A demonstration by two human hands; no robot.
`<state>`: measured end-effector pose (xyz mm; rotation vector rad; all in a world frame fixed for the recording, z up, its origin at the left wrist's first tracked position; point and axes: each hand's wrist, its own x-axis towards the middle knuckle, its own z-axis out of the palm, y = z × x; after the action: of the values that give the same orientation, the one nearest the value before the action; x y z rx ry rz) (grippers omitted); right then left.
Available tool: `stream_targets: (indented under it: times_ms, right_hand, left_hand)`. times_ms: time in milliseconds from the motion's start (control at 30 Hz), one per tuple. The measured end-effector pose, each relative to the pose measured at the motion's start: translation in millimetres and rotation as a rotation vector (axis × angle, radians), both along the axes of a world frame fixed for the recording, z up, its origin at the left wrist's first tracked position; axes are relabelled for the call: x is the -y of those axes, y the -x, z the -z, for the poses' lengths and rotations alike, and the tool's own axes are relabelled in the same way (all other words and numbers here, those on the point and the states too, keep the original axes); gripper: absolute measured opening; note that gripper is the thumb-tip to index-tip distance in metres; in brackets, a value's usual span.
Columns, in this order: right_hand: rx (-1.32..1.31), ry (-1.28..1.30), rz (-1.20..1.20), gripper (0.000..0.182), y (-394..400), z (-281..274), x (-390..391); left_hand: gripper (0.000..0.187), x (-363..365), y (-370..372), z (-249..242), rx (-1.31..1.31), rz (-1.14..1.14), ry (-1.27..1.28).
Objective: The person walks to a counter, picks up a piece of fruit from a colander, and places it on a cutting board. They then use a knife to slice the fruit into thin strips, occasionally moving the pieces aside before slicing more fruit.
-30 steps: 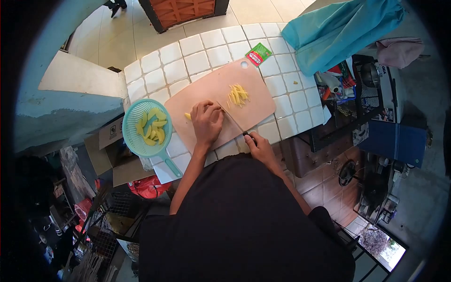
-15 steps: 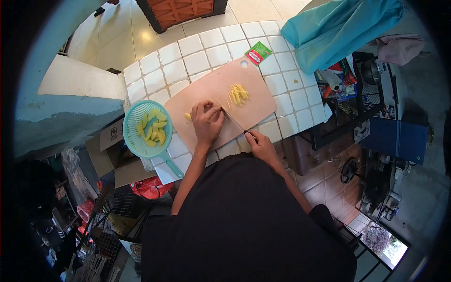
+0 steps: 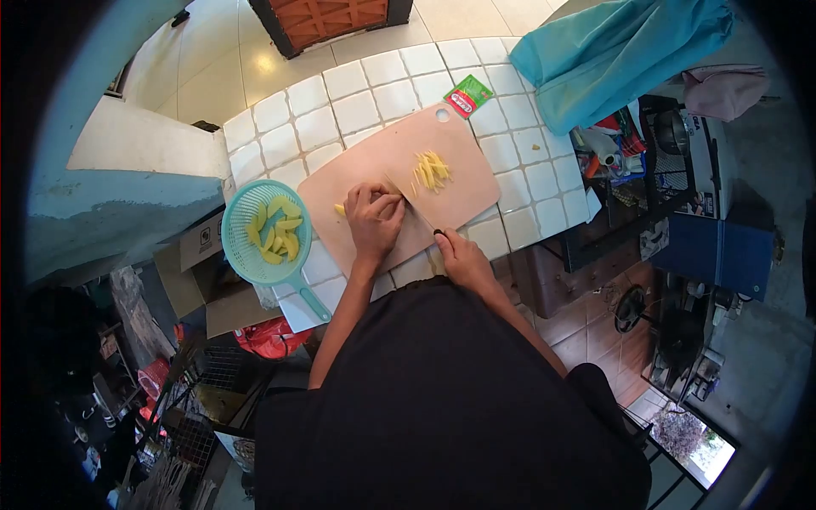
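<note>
My right hand [image 3: 466, 257] grips the dark handle of a knife [image 3: 419, 211], whose thin blade lies across the pink cutting board [image 3: 348, 174]. Curled fingers of my left hand [image 3: 376, 223] press down on the board right beside the blade; whatever they hold is hidden beneath them. To the right of the blade lies a small pile of thin yellow strips [image 3: 432, 171]. One yellow piece [image 3: 340, 209] shows just left of my left hand. A turquoise colander [image 3: 240, 255] at the board's left holds several yellow wedges [image 3: 291, 225].
The board rests on a white-tiled counter [image 3: 374, 75]. A green and red sachet [image 3: 468, 96] touches the board's far corner, by its hole. Turquoise cloth [image 3: 603, 59] covers the counter's far right. Below the left edge are a cardboard box [image 3: 229, 306] and a red bag [image 3: 272, 338].
My right hand has shifted slightly forward and left, sliding the knife blade further across the board. My left hand stays in nearly the same spot.
</note>
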<state>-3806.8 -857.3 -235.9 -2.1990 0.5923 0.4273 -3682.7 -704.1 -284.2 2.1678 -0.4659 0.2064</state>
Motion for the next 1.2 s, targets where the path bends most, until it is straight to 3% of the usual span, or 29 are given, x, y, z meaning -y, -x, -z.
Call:
stream_targets:
  times_ms: [367, 700, 1200]
  right_hand:
    - [0.033, -0.108, 0.149, 0.042, 22.2, 2.3, 15.3]
    - [0.042, -0.169, 0.094, 0.042, 21.1, 3.6, 8.8]
    - [-0.043, 0.047, -0.013, 0.039, 10.8, -1.8, -2.5]
  left_hand:
    - [0.009, -0.4, 0.9, -1.4, -0.01, 0.0, 0.006]
    - [0.011, -1.2, -0.3, -0.8, -0.013, -0.004, 0.008]
    - [0.009, -1.0, -0.6, -0.5, -0.006, -0.004, 0.003]
